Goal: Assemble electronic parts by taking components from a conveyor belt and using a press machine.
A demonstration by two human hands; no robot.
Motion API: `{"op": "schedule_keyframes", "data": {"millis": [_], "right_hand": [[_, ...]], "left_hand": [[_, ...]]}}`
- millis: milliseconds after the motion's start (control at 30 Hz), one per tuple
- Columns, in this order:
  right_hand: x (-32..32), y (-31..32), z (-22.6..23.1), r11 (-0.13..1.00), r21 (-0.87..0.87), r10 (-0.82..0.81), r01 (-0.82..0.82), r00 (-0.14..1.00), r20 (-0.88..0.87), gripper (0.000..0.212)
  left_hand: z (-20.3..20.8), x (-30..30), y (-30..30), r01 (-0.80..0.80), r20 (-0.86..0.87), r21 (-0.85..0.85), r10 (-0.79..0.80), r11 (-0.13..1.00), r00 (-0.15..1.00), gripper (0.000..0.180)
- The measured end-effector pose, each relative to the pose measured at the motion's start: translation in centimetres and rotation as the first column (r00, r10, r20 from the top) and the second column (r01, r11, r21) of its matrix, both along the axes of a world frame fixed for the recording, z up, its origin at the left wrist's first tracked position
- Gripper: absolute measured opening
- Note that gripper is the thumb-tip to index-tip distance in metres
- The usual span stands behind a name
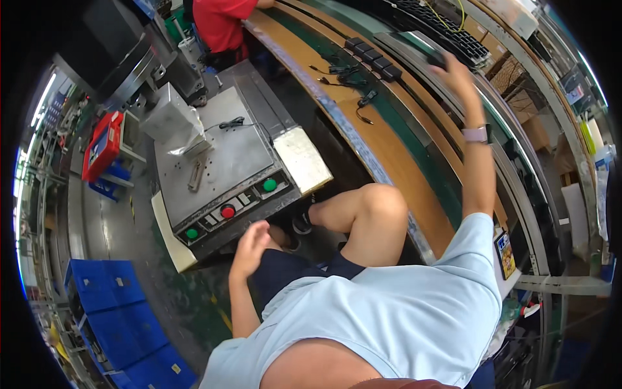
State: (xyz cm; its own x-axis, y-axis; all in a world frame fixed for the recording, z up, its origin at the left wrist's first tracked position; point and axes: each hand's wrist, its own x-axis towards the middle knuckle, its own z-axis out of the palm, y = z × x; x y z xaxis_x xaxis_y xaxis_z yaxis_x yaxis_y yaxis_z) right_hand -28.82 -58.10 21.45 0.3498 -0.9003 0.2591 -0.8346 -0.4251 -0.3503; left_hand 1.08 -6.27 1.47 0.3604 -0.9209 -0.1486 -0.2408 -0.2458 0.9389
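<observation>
My right hand (457,79) reaches far out over the conveyor line on the right, a watch with a pale band on its wrist. Its fingers are closed on a small black block (438,60), blurred and partly hidden. Nearby on the line stands a row of black power adapters (374,59), with black cords and plugs (346,76) lying loose beside them. My left hand (251,246) hangs above my lap, close to the front panel of a grey press machine (228,155). Its fingers are loosely stretched with nothing in them. It touches neither the panel nor the red button (227,211).
Green buttons (269,185) sit on the machine's panel; a cable (227,123) and a metal block (170,120) are on its bed. Blue bins (116,285) stand at lower left. A person in a red shirt (222,23) sits at the far end. Black racks (447,29) lie beyond the line.
</observation>
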Motion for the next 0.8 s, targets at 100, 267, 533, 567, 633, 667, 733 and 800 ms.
{"op": "schedule_keyframes", "data": {"millis": [100,267,533,567,633,667,733,800], "right_hand": [[-15.6,-10.0,-4.1,0.981,0.1,-0.167,0.169,0.986,-0.022,0.047],[-6.8,-9.3,-6.6,0.922,-0.188,-0.382,0.338,0.873,-0.304,0.049],[10.6,-11.0,-14.6,0.994,-0.074,-0.095,0.078,0.958,-0.271,0.07],[11.3,-9.2,-13.3,0.998,-0.057,-0.011,-0.003,0.97,-0.244,0.061],[9.3,-8.3,-11.8,0.933,-0.358,-0.027,-0.024,0.99,-0.136,0.057],[10.9,-5.2,-8.4,0.939,-0.34,-0.073,0.047,0.995,-0.063,0.06],[12.0,-0.6,-2.5,0.81,-0.57,0.215,-0.135,0.974,0.075,0.065],[12.8,4.8,4.5,0.541,-0.724,0.611,-0.428,0.792,-0.011,0.064]], "left_hand": [[-0.5,-1.6,0.3,0.104,0.209,0.016,-0.105,0.994,0.972,0.036],[0.9,-2.6,1.4,0.002,0.079,-0.037,0.001,0.999,0.997,0.037],[5.6,2.4,-3.7,-0.067,0.038,-0.308,0.083,0.949,0.996,0.035],[5.9,3.6,-2.9,-0.102,0.127,-0.299,0.145,0.949,0.981,0.034],[5.2,6.9,-2.5,-0.276,-0.008,-0.38,0.295,0.883,0.955,0.026],[4.1,9.1,-1.9,-0.375,-0.1,-0.406,0.367,0.833,0.925,0.025],[1.2,15.2,-2.0,-0.535,-0.118,-0.44,0.544,0.721,0.831,0.021],[0.2,20.5,-4.6,-0.625,-0.044,-0.456,0.685,0.634,0.727,0.038]]}}
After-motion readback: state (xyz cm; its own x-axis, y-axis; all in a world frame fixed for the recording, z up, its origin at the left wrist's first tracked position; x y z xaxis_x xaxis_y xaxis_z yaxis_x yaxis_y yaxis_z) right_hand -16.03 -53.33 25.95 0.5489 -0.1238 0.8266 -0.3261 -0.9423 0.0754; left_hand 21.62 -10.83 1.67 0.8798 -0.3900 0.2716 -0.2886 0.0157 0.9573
